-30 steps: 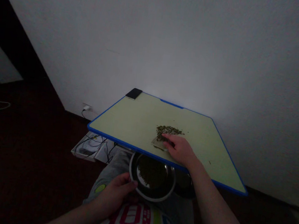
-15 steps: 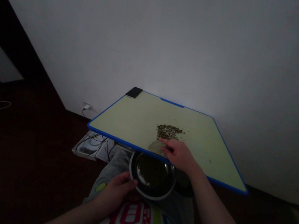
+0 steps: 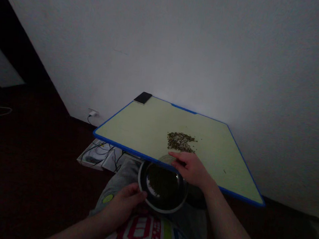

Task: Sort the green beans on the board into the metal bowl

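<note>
My left hand [image 3: 129,198] grips the near left rim of a metal bowl [image 3: 178,206], which rests on my lap under the near edge of the board. Dark small grains [image 3: 160,181] lie inside the bowl. On the pale tabletop [image 3: 136,128], my right hand [image 3: 190,167] is closed on a clear, round, lid-like piece [image 3: 167,159] at the near blue edge, right above the bowl. Its index finger points left over the piece. Just beyond that hand lies a scattered patch of brownish-green grains [image 3: 180,141].
A dark phone or tablet [image 3: 142,97] lies at the tabletop's far left corner. One small dark sliver [image 3: 224,171] is on the right side. Below the left edge stands a white box [image 3: 93,157] with black cables. A plugged-in charger [image 3: 92,113] sits on the wall behind.
My right hand has shifted slightly toward me with the clear piece, closer to the near edge and the bowl. My left hand and the bowl stay in place.
</note>
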`<state>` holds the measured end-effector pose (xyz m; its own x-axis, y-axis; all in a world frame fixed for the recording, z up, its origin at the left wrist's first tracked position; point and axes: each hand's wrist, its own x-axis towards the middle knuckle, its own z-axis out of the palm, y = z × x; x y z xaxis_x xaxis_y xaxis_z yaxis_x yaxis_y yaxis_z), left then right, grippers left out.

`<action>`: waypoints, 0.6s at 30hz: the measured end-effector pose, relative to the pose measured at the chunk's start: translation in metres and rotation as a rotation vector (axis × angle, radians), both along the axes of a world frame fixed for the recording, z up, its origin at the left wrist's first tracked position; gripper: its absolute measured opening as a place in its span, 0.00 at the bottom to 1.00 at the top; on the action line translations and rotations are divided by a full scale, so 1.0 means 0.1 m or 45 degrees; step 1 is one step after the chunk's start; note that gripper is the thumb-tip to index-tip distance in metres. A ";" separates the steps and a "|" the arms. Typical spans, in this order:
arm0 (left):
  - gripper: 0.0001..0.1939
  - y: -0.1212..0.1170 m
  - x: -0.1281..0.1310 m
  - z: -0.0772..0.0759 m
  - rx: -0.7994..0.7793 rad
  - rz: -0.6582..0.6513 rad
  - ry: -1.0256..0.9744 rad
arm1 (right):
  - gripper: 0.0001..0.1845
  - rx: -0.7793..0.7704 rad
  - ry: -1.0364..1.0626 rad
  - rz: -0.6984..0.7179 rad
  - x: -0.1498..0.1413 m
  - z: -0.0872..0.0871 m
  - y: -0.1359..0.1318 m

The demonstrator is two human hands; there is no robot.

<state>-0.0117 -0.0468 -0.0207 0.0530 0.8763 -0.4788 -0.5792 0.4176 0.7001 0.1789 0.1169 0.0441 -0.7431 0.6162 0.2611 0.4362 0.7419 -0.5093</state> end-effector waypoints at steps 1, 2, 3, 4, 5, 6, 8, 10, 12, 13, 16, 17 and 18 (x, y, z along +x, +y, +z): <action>0.20 0.00 0.00 0.00 0.006 0.001 -0.002 | 0.18 0.029 -0.034 0.019 0.01 0.00 -0.03; 0.20 0.00 0.00 0.00 0.008 0.008 -0.003 | 0.18 0.049 -0.057 0.032 0.02 0.01 -0.06; 0.20 0.00 0.00 0.00 0.005 0.013 0.000 | 0.18 0.052 -0.062 0.036 0.04 0.01 -0.09; 0.20 0.00 0.00 0.00 -0.001 0.020 0.005 | 0.18 0.044 -0.050 0.032 0.07 0.01 -0.12; 0.20 -0.01 0.00 0.00 -0.007 0.023 0.011 | 0.18 0.040 -0.026 0.013 0.10 0.00 -0.14; 0.20 -0.01 0.00 0.01 -0.008 0.024 0.017 | 0.18 0.038 -0.007 -0.018 0.14 -0.01 -0.17; 0.20 -0.01 0.00 0.01 0.002 0.016 0.021 | 0.18 0.052 0.044 -0.147 0.25 -0.03 -0.19; 0.20 -0.01 0.00 0.02 -0.004 0.006 0.025 | 0.18 0.074 0.084 -0.297 0.38 -0.07 -0.18; 0.19 -0.01 -0.01 0.03 -0.022 -0.006 0.031 | 0.19 0.090 0.112 -0.465 0.53 -0.10 -0.15; 0.19 -0.01 -0.01 0.04 -0.026 -0.006 0.035 | 0.20 0.085 0.122 -0.548 0.61 -0.11 -0.14; 0.19 -0.01 -0.01 0.06 -0.023 -0.009 0.026 | 0.22 0.070 0.154 -0.745 0.83 -0.13 -0.08; 0.19 -0.02 -0.01 0.06 -0.026 -0.012 0.024 | 0.23 0.060 0.163 -0.787 0.89 -0.13 -0.06; 0.19 -0.02 0.00 0.07 -0.028 -0.013 0.024 | 0.23 0.042 0.178 -0.819 0.94 -0.13 -0.04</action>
